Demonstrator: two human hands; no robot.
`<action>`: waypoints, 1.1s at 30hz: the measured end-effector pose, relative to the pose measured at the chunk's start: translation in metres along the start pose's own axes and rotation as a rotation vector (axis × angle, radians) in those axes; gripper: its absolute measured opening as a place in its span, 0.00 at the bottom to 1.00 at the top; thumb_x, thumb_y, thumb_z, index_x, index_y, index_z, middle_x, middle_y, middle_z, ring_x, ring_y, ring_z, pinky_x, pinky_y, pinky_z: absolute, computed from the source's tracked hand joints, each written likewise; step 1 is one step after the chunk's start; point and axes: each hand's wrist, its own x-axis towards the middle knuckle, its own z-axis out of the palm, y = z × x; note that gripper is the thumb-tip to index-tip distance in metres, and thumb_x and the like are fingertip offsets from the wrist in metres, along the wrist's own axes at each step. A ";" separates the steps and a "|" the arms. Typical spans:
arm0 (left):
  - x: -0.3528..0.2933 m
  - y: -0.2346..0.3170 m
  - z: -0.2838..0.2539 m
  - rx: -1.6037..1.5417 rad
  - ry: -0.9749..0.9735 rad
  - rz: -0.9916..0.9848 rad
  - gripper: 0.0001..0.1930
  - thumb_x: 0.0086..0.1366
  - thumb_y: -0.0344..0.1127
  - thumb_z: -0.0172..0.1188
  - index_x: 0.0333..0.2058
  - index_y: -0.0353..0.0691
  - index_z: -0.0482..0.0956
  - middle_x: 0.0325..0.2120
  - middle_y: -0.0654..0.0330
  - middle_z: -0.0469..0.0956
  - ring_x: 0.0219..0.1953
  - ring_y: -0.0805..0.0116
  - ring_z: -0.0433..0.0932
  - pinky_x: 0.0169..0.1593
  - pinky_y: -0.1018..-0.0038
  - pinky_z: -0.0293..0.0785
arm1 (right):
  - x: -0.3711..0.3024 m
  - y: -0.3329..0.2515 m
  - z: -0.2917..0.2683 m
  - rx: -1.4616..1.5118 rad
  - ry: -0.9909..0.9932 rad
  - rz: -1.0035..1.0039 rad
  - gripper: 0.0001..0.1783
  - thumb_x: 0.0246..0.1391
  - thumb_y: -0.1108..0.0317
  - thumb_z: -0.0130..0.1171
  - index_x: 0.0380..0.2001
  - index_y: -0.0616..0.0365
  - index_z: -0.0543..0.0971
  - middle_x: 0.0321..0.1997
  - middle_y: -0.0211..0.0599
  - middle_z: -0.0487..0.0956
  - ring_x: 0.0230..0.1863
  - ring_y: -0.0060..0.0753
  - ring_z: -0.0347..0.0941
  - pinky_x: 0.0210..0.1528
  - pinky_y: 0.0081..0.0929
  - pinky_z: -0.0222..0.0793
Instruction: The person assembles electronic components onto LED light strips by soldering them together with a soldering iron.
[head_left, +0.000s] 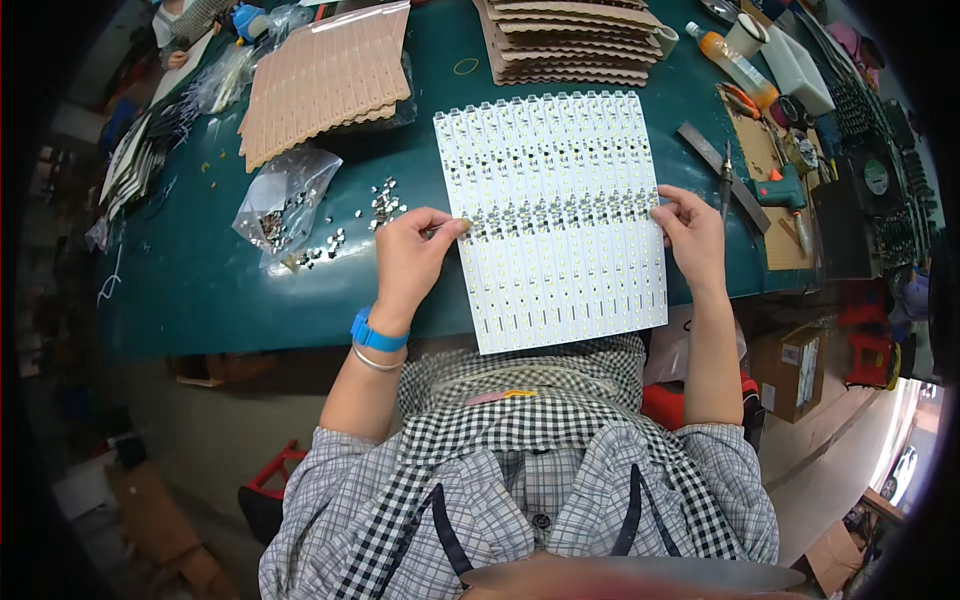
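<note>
A white circuit board panel [570, 270], made of several long strips side by side with rows of small components, is held up over the table's near edge. My left hand [415, 250] pinches its left edge, thumb on the face. At the right edge, my right hand [692, 235] grips it between thumb and fingers. Small connectors stand along the panel's far edge. Left of my left hand lie small loose metallic parts [385, 205], and beyond them a clear plastic bag [285, 195] with more of these parts.
Brown scalloped board panels [325, 75] lie at the far left, with a taller stack [570, 40] at the back. To the right are a metal ruler [715, 160], a soldering iron [727, 185], a green-handled tool [780, 190], orange pliers [740, 100] and an orange drink bottle [735, 65].
</note>
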 end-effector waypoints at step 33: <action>0.027 0.015 -0.002 0.470 -0.282 0.035 0.12 0.56 0.34 0.69 0.24 0.30 0.78 0.16 0.54 0.74 0.18 0.68 0.70 0.24 0.72 0.66 | 0.032 0.055 -0.107 -1.137 0.039 -0.604 0.16 0.51 0.71 0.53 0.44 0.47 0.77 0.35 0.36 0.71 0.44 0.42 0.72 0.43 0.37 0.71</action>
